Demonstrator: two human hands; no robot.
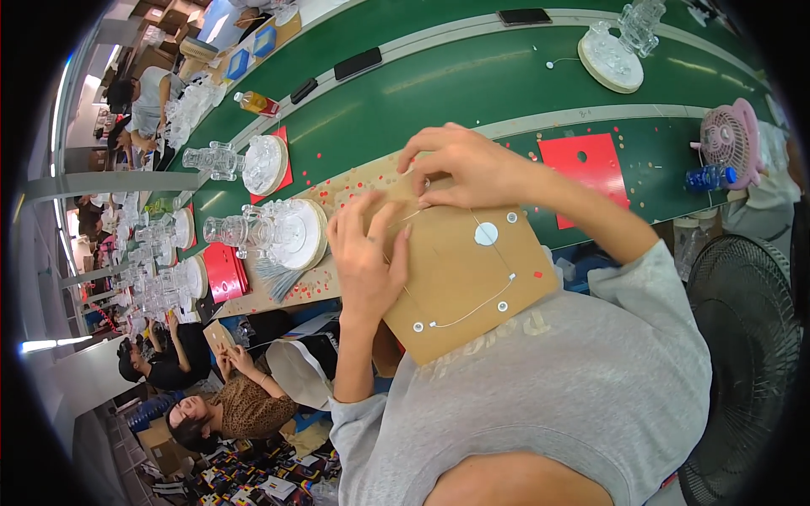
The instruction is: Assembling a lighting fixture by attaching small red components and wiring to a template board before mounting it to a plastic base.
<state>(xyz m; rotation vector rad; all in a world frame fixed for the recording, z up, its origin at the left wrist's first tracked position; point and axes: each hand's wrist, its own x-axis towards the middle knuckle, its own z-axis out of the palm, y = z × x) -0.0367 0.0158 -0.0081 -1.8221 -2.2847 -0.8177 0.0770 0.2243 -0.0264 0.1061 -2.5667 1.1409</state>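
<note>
A flat brown board (447,270) leans against my front, over the table edge. Thin white wire (472,310) runs across it, with small white connectors (512,277) and round metal-centred pieces near its corners. Light shows through a round hole (486,234). My left hand (367,261) lies over the board's left corner, fingers bent around it and thumb on the face. At the board's far edge my right hand (460,173) has thumb and forefinger pinched on a thin white wire (410,216). The wire runs toward my left fingers, which partly hide it.
Red sheets (582,173) lie on the green table (456,72) among scattered red dots. Clear figures on round white bases (304,240) stand left. A pink fan (730,143) and blue bottle (710,177) are right; a black fan (747,363) stands beside me. Other people work at left.
</note>
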